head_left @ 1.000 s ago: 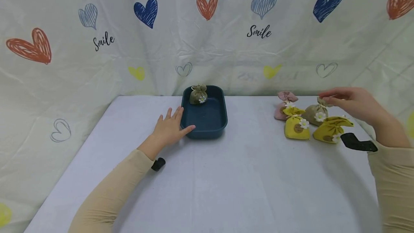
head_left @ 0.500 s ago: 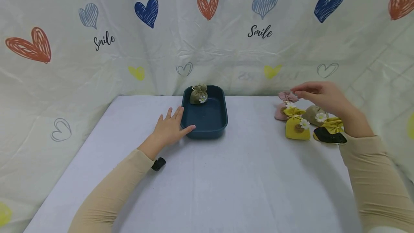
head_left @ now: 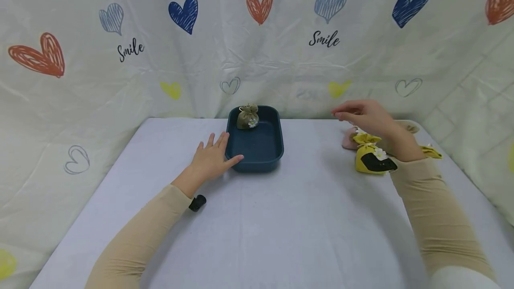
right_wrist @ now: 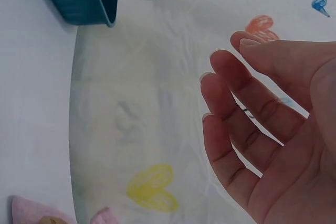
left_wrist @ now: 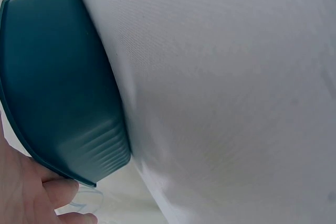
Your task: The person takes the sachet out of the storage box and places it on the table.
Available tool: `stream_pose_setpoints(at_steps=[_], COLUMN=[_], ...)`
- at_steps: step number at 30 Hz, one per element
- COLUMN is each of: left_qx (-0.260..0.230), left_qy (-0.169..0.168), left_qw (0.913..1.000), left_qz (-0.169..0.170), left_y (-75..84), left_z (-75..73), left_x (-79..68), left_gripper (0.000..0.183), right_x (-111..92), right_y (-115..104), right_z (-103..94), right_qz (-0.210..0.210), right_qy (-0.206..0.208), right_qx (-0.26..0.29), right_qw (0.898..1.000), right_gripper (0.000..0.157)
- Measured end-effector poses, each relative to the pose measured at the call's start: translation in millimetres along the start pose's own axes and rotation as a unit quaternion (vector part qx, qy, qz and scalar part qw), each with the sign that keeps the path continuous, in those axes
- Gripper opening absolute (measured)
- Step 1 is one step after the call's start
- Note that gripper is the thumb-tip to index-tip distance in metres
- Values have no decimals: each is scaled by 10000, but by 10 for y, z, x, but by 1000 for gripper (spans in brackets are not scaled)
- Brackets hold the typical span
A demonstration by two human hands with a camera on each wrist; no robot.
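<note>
My left hand (head_left: 209,159) lies with fingers spread against the left side of a dark teal tub (head_left: 257,165); in the left wrist view its fingers (left_wrist: 60,191) touch the rim. An olive drawstring pouch (head_left: 246,122) with a white flower sits at the tub's far end. My right hand (head_left: 367,117) hovers over the pouches at the right, fingers loosely bent and holding nothing. Beneath it are a pink pouch (head_left: 349,139) and a yellow pouch (head_left: 363,150). Another yellow pouch (head_left: 432,151) and an olive pouch (head_left: 410,127) are mostly hidden behind the right hand and wrist.
A white cloth covers the table (head_left: 257,226). Behind its far edge hangs a pale curtain (head_left: 281,57) printed with hearts and "Smile". A black wrist camera (head_left: 197,203) hangs below the left wrist; another camera (head_left: 379,163) overlaps the front yellow pouch.
My right hand has moved left from over the olive pouch, past it, to above the pink pouch. The left hand stays at the tub, and the pouch inside has not moved.
</note>
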State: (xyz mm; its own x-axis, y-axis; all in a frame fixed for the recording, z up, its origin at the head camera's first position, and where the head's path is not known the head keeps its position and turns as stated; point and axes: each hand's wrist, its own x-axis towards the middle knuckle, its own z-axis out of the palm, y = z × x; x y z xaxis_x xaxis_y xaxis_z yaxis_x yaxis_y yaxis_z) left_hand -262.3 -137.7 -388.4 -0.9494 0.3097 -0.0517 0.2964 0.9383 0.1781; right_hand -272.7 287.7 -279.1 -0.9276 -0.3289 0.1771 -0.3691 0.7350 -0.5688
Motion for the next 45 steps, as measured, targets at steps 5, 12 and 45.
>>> stream_pose_setpoints(at_steps=[5, 12, 45], left_qx=[6, -31, -30], left_qy=[-1, 20, 49], left_qw=[10000, 10000, 10000], left_qz=[-3, -20, -47], left_y=[8, 35, -7], left_z=[0, -16, 28], left_x=[-1, 7, 42], left_gripper=[99, 99, 99], right_x=[118, 290, 1132], right_y=[-70, -195, -504], right_z=[132, 346, 1260], right_qz=[4, -180, 328], right_qy=[-65, -89, -167], right_qx=[210, 587, 2113], right_qw=[9998, 9981, 9767], right_gripper=[30, 29, 32])
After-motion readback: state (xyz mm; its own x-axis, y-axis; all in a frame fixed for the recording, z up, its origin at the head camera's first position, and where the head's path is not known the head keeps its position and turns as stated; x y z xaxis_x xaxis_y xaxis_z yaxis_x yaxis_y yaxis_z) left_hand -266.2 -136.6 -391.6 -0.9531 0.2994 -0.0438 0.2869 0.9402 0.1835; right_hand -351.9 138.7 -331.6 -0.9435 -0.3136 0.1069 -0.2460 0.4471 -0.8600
